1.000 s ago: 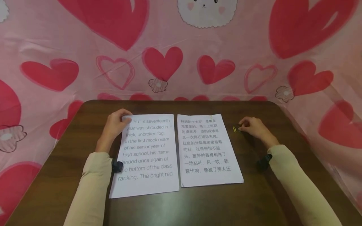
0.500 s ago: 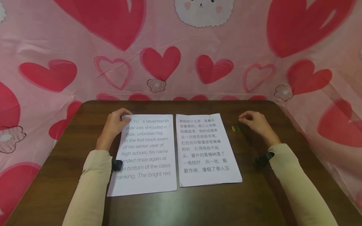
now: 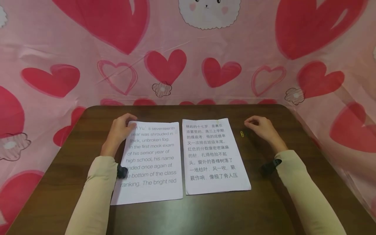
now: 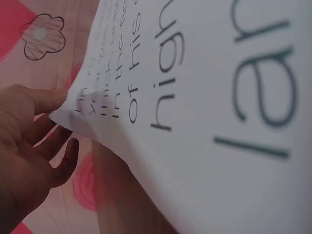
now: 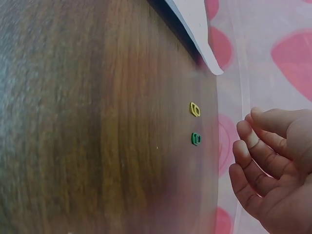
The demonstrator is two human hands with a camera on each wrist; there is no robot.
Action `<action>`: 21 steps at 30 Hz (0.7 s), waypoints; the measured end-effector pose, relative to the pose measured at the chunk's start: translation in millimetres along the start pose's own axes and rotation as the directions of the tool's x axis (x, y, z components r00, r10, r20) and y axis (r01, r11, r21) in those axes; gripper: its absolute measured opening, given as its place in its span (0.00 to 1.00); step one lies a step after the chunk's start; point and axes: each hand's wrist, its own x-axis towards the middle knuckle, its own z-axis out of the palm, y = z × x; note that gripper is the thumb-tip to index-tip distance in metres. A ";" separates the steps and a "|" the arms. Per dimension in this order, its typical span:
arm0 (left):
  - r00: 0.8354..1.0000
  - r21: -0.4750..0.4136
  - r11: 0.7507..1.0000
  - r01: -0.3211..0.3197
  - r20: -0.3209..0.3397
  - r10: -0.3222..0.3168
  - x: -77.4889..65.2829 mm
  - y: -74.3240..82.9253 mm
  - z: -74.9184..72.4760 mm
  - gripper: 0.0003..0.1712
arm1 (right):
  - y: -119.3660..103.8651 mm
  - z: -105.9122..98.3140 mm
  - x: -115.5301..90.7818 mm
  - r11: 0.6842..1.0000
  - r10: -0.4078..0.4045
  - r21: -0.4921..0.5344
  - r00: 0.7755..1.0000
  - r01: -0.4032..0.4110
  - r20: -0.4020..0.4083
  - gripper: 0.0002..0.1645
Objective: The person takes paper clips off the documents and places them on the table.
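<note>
In the head view my left hand [image 3: 118,132] pinches the top left corner of the paper with English text [image 3: 151,156] between thumb and fingers. The left wrist view shows that corner raised and bent. My right hand [image 3: 259,129] hovers just beyond two paper clips, its fingers loosely curled and thumb near the index fingertip, with nothing between them. The yellow paper clip [image 5: 195,109] and the green paper clip [image 5: 196,139] lie side by side on the table. Left of them lies the paper with Chinese text [image 3: 215,156], a small yellow clip [image 3: 217,121] at its top edge.
Both papers lie on a dark brown wooden table [image 3: 152,215], a narrow gap between them. A pale clip-like shape [image 3: 176,132] shows near the English paper's right edge. A pink cloth with red hearts [image 3: 167,65] hangs behind the table.
My right hand has let go of the green paper clip, leaving it beside the yellow one, and has lifted away, then shifted slightly left. My left hand keeps its hold on the paper corner.
</note>
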 end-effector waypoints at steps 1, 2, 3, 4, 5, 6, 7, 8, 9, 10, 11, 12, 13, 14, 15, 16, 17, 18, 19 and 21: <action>1.000 0.010 1.000 -0.012 -0.007 0.012 0.2 0.7 0.4 0.16 | -0.4 0.3 0.5 1.000 0.002 0.000 1.000 -0.002 0.000 0.18; 0.999 0.024 0.999 -0.028 -0.014 0.029 0.5 1.6 0.8 0.16 | -1.1 0.8 0.9 1.000 0.004 0.003 1.000 -0.004 -0.001 0.18; 0.999 0.035 0.998 -0.046 -0.021 0.047 1.0 2.7 1.2 0.16 | -1.8 1.3 1.1 1.000 0.006 0.007 1.000 -0.006 -0.002 0.18; 0.997 0.046 0.997 -0.068 -0.030 0.069 1.5 4.2 1.9 0.16 | -2.4 1.9 1.5 1.000 0.006 0.011 1.000 -0.005 -0.003 0.18; 0.996 0.052 0.995 -0.082 -0.035 0.084 1.7 6.1 2.6 0.15 | -2.9 2.7 1.9 1.000 0.004 0.014 1.000 -0.004 -0.005 0.19; 0.995 0.057 0.994 -0.090 -0.034 0.092 1.9 8.0 3.4 0.16 | -2.8 3.5 2.6 1.000 0.002 0.019 1.000 -0.002 -0.007 0.19; 0.994 0.060 0.993 -0.099 -0.033 0.102 2.5 10.7 4.7 0.16 | -2.9 4.2 3.0 1.000 0.000 0.025 1.000 0.000 -0.013 0.18; 0.994 0.059 0.993 -0.105 -0.027 0.107 2.9 13.7 6.0 0.16 | -3.0 4.8 3.2 1.000 -0.003 0.031 1.000 0.003 -0.016 0.18; 0.994 0.054 0.993 -0.105 -0.016 0.106 3.2 17.1 7.5 0.16 | -2.7 5.4 3.6 0.999 -0.004 0.034 1.000 0.005 -0.021 0.18; 0.995 0.050 0.994 -0.101 -0.002 0.102 3.6 20.4 9.4 0.16 | -2.4 6.0 3.9 0.999 -0.005 0.037 1.000 0.006 -0.026 0.18; 0.996 0.044 0.995 -0.093 0.015 0.093 4.0 23.9 11.2 0.17 | -2.4 6.5 4.0 0.999 0.000 0.041 0.999 0.001 -0.033 0.18; 0.996 0.040 0.995 -0.087 0.029 0.086 4.6 27.0 13.0 0.17 | -2.4 7.0 4.2 0.999 0.002 0.045 0.999 -0.001 -0.036 0.18; 0.996 0.038 0.996 -0.081 0.041 0.080 5.4 30.4 15.0 0.17 | -2.7 7.4 4.3 0.999 0.006 0.047 0.999 -0.004 -0.037 0.18; 0.996 0.039 0.996 -0.081 0.051 0.079 6.3 33.5 17.1 0.18 | -2.6 7.8 4.5 0.999 0.008 0.049 0.999 -0.006 -0.038 0.18; 0.995 0.040 0.996 -0.080 0.058 0.078 7.4 36.5 19.3 0.18 | -2.8 8.3 4.8 0.999 0.010 0.051 0.999 -0.008 -0.039 0.19; 0.995 0.038 0.996 -0.082 0.065 0.079 8.3 39.6 21.5 0.18 | -3.0 8.6 5.2 0.998 0.011 0.055 0.999 -0.009 -0.039 0.19; 0.994 0.036 0.996 -0.082 0.070 0.080 9.1 42.6 23.7 0.19 | -3.5 8.9 5.9 0.998 0.010 0.058 0.999 -0.008 -0.039 0.20; 0.993 0.037 0.995 -0.091 0.075 0.088 10.1 45.6 26.1 0.19 | -4.0 9.1 6.6 0.998 0.004 0.060 0.999 -0.001 -0.037 0.20; 0.992 0.038 0.994 -0.098 0.078 0.095 11.0 48.5 28.7 0.19 | -4.7 9.5 7.4 0.998 0.001 0.061 0.999 0.001 -0.037 0.20; 0.991 0.032 0.994 -0.107 0.086 0.103 12.7 54.1 34.3 0.20 | -6.3 10.5 9.3 0.998 -0.004 0.060 0.999 0.006 -0.034 0.20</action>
